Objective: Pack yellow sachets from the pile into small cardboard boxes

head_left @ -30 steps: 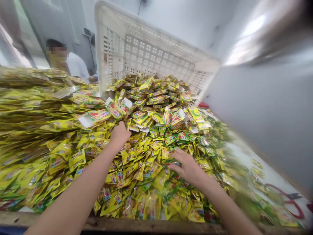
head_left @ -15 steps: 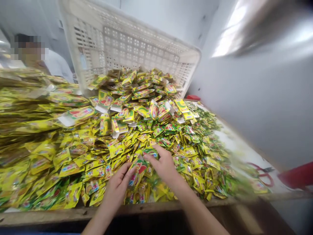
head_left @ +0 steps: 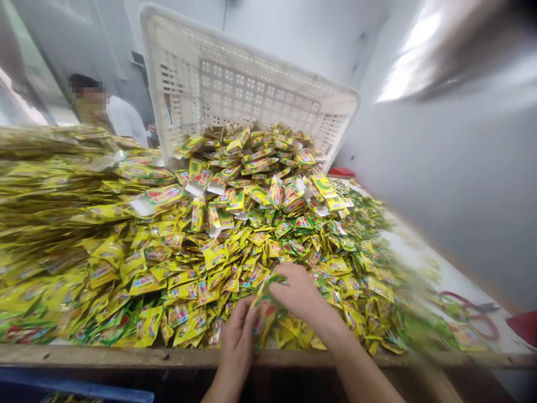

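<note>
My left hand grips a small yellow-green carton with a red fruit picture, just above the front edge of the table. My right hand is closed at the carton's upper end, fingers curled over a small green sachet. Part of the sachet is hidden by the thumb, and whether it is inside the carton I cannot tell. Beneath and around both hands lies a heap of yellow and green sachets.
Behind the heap, a tipped white plastic basket spills printed cartons. Red-handled scissors lie at the right, near a red object. A person in white is at the back left. Below the table edge sits a blue bin.
My view has shifted so the scene sits further right. My right hand has come down onto the carton's upper end with the green sachet; the carton stays in my left hand.
</note>
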A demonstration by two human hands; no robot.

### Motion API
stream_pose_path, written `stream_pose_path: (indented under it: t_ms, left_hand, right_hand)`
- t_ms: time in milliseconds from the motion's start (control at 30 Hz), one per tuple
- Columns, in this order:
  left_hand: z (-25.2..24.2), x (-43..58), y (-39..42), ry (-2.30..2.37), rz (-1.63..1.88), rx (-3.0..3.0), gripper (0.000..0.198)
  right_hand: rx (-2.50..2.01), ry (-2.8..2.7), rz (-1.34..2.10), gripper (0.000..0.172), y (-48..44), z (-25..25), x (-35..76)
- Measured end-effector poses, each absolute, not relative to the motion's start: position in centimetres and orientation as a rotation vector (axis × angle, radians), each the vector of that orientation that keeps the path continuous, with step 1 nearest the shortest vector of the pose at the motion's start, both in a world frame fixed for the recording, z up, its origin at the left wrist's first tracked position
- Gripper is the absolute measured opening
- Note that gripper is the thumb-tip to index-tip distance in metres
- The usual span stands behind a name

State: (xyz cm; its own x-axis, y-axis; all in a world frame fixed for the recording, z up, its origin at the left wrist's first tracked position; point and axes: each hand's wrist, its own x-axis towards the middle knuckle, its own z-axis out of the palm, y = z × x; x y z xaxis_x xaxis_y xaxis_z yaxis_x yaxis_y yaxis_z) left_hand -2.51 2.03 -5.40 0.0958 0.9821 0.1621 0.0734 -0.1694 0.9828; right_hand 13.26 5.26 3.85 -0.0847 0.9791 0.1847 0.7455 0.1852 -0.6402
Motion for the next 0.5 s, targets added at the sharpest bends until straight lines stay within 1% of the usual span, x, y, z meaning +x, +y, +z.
stream_pose_path:
  t_ms: [67, 133, 167, 233, 267, 333, 367, 467, 500]
  left_hand:
    - [-5.8, -2.5, 2.1, 1.110, 1.240, 1.409, 0.027]
    - [-5.9, -2.5, 1.9, 1.103, 1.233, 1.360, 0.030]
    - [-6.0, -2.5, 1.7, 1.070, 1.226, 1.333, 0.033]
    - [-6.3, -2.4, 1.4, 0.919, 1.201, 1.278, 0.044]
    - [-6.7, -2.4, 1.5, 0.801, 1.204, 1.239, 0.051]
    - [-7.6, -2.4, 1.9, 0.636, 1.167, 1.095, 0.057]
    - [-8.2, -2.5, 2.2, 0.582, 1.165, 1.040, 0.058]
    - [-9.2, -2.5, 2.6, 0.518, 1.218, 0.983, 0.059]
    - [-9.1, -2.4, 2.5, 0.522, 1.240, 0.995, 0.059]
  right_hand:
    - [-1.593, -1.991, 0.483, 0.011, 5.0, 4.1, 13.0]
    - [-1.504, -2.095, 0.540, 0.010, 4.4, 4.6, 13.1]
    - [-1.451, -2.126, 0.587, 0.016, 4.1, 4.9, 13.2]
    - [-1.335, -2.147, 0.762, 0.039, 3.7, 4.9, 13.7]
    - [-1.329, -2.130, 0.824, 0.042, 3.8, 4.5, 14.0]
    - [-1.382, -2.039, 0.819, 0.023, 4.3, 3.1, 14.2]
    - [-1.374, -2.034, 0.767, 0.017, 4.6, 2.3, 14.1]
    - [-1.314, -2.134, 0.554, 0.019, 4.9, 0.6, 14.1]
    - [-1.276, -2.188, 0.488, 0.017, 4.7, 0.4, 14.1]
